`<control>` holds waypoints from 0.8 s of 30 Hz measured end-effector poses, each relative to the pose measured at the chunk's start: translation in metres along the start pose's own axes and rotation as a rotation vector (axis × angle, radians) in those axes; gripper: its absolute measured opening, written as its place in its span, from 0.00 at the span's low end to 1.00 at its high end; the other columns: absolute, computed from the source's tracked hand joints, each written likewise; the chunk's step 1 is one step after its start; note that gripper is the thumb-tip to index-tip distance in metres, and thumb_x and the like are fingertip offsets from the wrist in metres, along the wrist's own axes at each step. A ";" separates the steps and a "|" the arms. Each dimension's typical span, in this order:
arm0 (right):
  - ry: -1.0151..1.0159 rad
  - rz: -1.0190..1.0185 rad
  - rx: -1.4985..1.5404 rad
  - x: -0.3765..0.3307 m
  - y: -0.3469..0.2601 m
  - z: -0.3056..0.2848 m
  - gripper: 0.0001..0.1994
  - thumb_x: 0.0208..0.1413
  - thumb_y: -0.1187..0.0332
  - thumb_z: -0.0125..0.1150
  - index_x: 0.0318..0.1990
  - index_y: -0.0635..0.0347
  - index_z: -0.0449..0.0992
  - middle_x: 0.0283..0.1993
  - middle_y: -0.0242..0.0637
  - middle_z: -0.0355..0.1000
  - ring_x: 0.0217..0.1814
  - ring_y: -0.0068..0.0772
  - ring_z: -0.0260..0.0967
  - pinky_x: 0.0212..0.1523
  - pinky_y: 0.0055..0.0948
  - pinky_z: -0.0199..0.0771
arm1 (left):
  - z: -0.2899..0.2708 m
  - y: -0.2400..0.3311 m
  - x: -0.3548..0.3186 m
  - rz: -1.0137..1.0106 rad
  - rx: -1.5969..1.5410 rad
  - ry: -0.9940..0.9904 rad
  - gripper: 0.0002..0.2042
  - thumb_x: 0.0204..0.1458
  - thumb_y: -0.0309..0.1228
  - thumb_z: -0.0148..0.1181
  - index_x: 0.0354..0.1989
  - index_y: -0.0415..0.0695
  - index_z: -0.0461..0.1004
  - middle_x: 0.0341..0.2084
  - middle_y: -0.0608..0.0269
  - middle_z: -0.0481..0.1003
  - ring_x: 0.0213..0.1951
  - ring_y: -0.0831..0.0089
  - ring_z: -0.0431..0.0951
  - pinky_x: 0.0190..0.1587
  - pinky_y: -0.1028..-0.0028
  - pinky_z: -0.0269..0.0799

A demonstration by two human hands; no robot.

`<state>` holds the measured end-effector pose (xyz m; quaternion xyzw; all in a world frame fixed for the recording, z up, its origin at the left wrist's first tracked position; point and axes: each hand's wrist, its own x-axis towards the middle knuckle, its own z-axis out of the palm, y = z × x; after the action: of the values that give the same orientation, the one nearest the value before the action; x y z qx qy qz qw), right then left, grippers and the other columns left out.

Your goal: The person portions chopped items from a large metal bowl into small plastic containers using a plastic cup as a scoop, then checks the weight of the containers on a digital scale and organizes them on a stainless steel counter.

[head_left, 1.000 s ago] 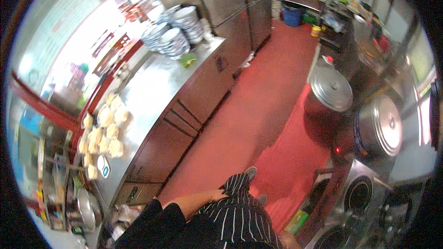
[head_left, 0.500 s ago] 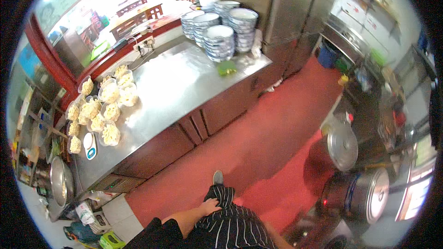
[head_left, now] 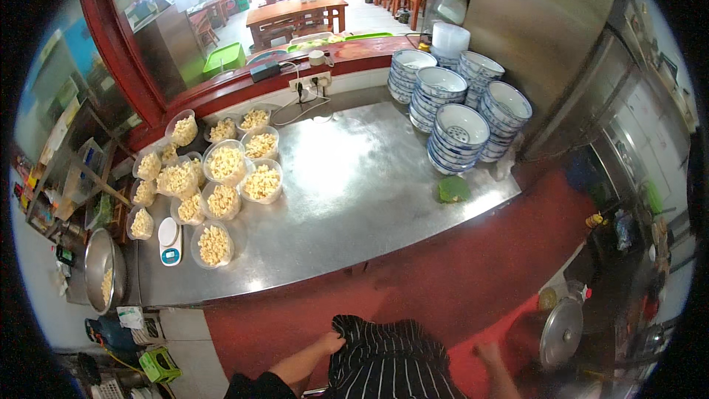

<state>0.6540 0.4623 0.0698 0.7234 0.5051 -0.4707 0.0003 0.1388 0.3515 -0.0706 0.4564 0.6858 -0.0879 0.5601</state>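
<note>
My left hand point(head_left: 331, 342) is low in front of me, fingers curled in at the edge of my black apron point(head_left: 388, 358) with white stripes. Whether cloth or anything else is in that hand is hidden. To the right of the apron my right hand point(head_left: 487, 355) hangs over the red floor, its fingers smeared by motion. Ahead is a steel counter point(head_left: 347, 229). On its left side stand several clear tubs of pale, chunky food pieces point(head_left: 213, 244), beside a small white scale point(head_left: 170, 242). Stacks of blue-and-white bowls point(head_left: 459, 137) fill its right end.
A green sponge-like pad point(head_left: 453, 190) lies before the bowls. Left of the counter sits a steel basin point(head_left: 105, 273). A large lidded pot point(head_left: 561, 332) stands on the right. Cables and a socket point(head_left: 317, 83) are at the counter's back; wooden tables point(head_left: 295, 15) are beyond the opening.
My view has turned and come closer to the counter, so the tubs and bowls appear larger. My right hand has come into view. My left hand is still at the apron.
</note>
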 end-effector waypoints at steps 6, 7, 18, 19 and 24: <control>0.414 -0.517 -0.226 0.105 -0.244 -0.154 0.13 0.57 0.65 0.57 0.41 0.68 0.73 0.36 0.44 0.75 0.38 0.34 0.71 0.38 0.36 0.71 | -0.002 -0.032 -0.006 -0.223 -0.229 -0.134 0.26 0.55 0.45 0.48 0.57 0.40 0.69 0.55 0.45 0.69 0.55 0.51 0.71 0.55 0.61 0.66; 0.461 -0.659 -0.161 0.094 -0.309 -0.168 0.12 0.58 0.67 0.56 0.43 0.67 0.73 0.37 0.43 0.75 0.39 0.35 0.72 0.40 0.36 0.71 | 0.006 -0.033 -0.010 -0.322 -0.356 -0.128 0.26 0.56 0.44 0.48 0.58 0.40 0.68 0.56 0.46 0.69 0.56 0.52 0.70 0.56 0.61 0.66; 0.517 -1.072 -0.048 0.291 -0.702 -0.302 0.18 0.56 0.65 0.56 0.53 0.60 0.69 0.39 0.46 0.76 0.42 0.45 0.74 0.43 0.37 0.72 | -0.025 0.064 0.024 -0.757 -0.864 0.334 0.23 0.58 0.41 0.49 0.58 0.42 0.69 0.57 0.50 0.68 0.57 0.55 0.69 0.56 0.62 0.65; 0.548 -1.036 -0.066 0.316 -0.726 -0.308 0.17 0.56 0.64 0.57 0.51 0.60 0.70 0.40 0.47 0.76 0.43 0.48 0.74 0.43 0.39 0.72 | -0.038 0.075 0.028 -0.746 -0.861 0.376 0.23 0.58 0.41 0.49 0.58 0.42 0.69 0.57 0.50 0.68 0.57 0.55 0.69 0.56 0.62 0.66; 0.883 -1.060 -0.106 0.453 -0.820 -0.364 0.19 0.52 0.63 0.59 0.49 0.63 0.72 0.39 0.50 0.76 0.40 0.49 0.75 0.42 0.40 0.73 | -0.099 0.121 0.042 -0.686 -0.804 0.484 0.22 0.57 0.40 0.49 0.57 0.42 0.70 0.55 0.49 0.69 0.56 0.54 0.70 0.55 0.62 0.66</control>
<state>0.3236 1.3683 0.3530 0.5016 0.7657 -0.0436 -0.4002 0.1607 0.5049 -0.0240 -0.0335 0.8824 0.1098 0.4563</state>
